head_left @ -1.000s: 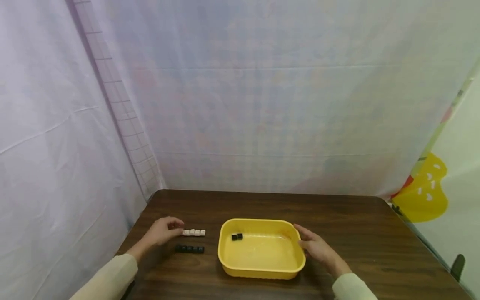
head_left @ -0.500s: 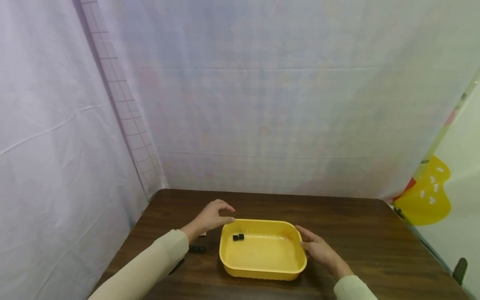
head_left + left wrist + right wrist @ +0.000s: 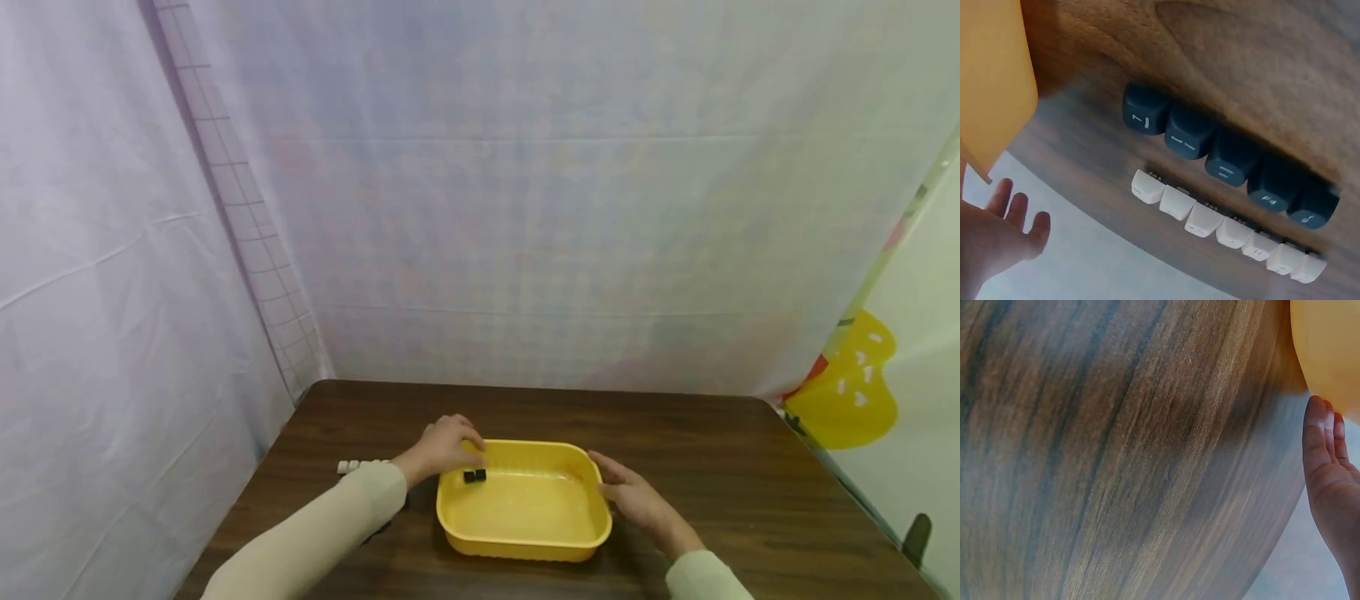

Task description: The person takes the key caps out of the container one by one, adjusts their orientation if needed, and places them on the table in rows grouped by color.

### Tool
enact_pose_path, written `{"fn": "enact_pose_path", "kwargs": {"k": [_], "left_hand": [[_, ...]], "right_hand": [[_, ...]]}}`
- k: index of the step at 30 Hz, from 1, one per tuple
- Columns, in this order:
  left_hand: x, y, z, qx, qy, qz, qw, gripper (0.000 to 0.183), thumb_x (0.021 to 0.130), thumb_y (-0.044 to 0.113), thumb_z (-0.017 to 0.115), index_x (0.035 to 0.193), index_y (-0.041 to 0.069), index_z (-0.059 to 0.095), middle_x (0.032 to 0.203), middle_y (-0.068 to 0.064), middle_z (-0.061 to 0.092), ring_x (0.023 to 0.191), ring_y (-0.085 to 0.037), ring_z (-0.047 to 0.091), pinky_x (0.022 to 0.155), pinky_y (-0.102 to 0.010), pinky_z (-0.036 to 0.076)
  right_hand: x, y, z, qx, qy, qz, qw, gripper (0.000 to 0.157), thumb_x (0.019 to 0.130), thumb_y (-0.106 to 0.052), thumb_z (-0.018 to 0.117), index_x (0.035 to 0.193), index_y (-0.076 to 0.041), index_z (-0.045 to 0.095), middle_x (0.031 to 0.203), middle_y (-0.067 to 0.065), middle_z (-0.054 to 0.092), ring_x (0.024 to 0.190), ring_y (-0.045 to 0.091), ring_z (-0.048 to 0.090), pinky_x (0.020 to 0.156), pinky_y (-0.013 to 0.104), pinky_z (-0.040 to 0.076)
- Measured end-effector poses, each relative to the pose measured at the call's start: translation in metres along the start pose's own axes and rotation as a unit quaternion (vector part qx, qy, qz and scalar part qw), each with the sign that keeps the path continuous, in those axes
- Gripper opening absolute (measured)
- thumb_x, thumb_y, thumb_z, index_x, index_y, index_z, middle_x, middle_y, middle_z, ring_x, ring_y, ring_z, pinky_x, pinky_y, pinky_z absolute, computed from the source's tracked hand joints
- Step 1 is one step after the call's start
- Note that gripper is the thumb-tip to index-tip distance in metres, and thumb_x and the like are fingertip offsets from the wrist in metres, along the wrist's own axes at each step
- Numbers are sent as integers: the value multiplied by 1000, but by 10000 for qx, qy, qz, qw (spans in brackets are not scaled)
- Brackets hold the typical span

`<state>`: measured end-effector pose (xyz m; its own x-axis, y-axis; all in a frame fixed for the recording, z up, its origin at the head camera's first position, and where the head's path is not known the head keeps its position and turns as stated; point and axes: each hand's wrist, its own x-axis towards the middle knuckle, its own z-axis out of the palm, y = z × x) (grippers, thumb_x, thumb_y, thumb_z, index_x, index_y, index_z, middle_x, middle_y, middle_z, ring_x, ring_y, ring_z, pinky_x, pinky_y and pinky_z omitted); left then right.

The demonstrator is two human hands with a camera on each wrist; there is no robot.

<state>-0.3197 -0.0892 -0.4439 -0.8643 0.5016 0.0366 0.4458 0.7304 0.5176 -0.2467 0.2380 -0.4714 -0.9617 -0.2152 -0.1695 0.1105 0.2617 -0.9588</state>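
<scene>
Two black keycaps (image 3: 475, 476) lie side by side near the far left corner of a yellow plastic tub (image 3: 525, 550). My left hand (image 3: 448, 446) reaches over the tub's left rim. Its thumb and index finger are parted just above these keycaps, with nothing seen between them. In the left wrist view, the loosely bent fingers of my left hand (image 3: 1004, 231) are beside the tub's edge; its thumb is hidden. Along the tub's right side, my right hand (image 3: 637, 500) touches the rim, and in the right wrist view its fingers (image 3: 1316, 437) are straight against the outer wall.
Left of the tub, a row of black keycaps (image 3: 1229, 156) and a row of white keycaps (image 3: 1204, 219) lie on the dark wooden table (image 3: 675, 433); my left arm partly covers both in the head view. A pale curtain (image 3: 525, 208) hangs behind the table.
My left hand has moved right, from the white keycap row up to the tub and then down over its left rim. The right hand stays at the tub's right side.
</scene>
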Motion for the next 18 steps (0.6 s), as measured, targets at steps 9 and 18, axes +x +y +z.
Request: {"fn": "enact_pose_path", "kwargs": {"k": [9,18], "left_hand": [[6,3,16,1338,-164,63,9909,22,83,36,79,102,24,79,130,-9,61,127,-33,46,103,-61,32],[6,4,26,1963,-103,81,9805,19,80,36,82,97,28,80,122,-1,63,128,-29,45,105,-57,31]], "right_hand": [[1,-1,2,-49,215,135,9997,59,97,-2,50,153,1,31,148,38,31,109,33,59,78,43,54],[1,-3,4,-268,391,146,9988,58,96,-2,51,152,0,35,142,38,40,114,38,57,82,47,54]]}}
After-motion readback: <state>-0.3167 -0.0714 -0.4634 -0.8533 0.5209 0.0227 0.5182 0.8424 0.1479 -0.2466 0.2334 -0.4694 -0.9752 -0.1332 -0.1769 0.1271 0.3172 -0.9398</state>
